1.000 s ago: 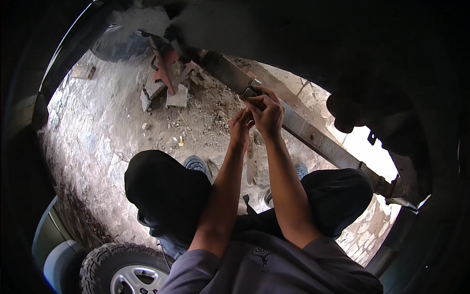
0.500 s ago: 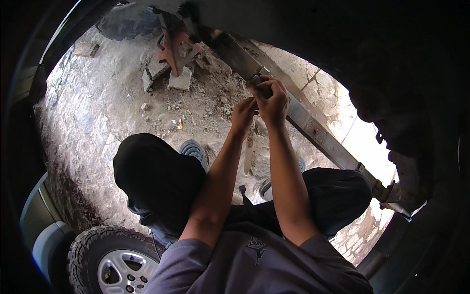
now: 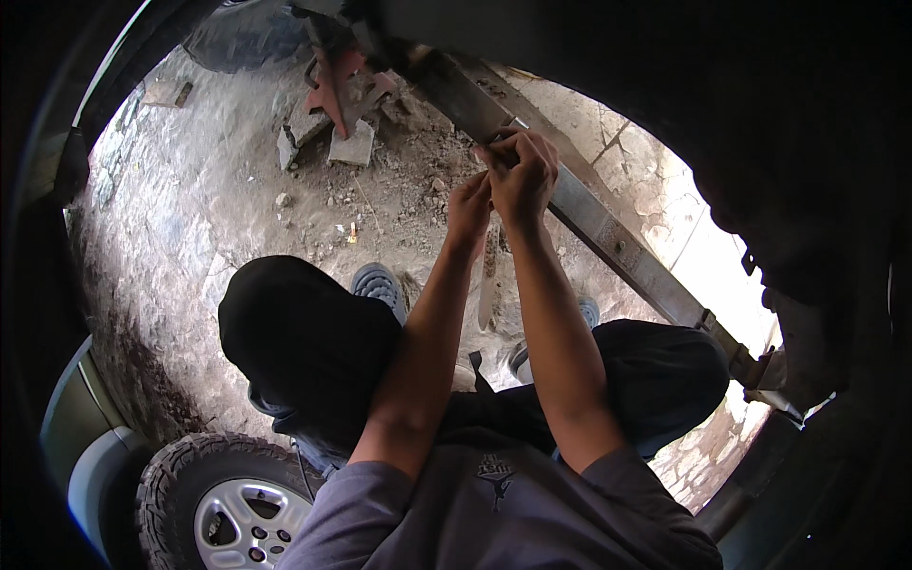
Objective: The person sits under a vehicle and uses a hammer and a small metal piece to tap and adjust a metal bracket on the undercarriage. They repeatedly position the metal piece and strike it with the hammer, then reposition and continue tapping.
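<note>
Plainly, my feed shows the beam slanting upper left to lower right, just beyond the right hand; the left hand sits farther from it. Both are curled; what they grasp I cannot tell. Dirt ground spreads below; dark bodywork crowds the right side.

Beam lay beyond my right hand, stand stood ahead left beside a stone, wheel sat behind my left knee.
</note>
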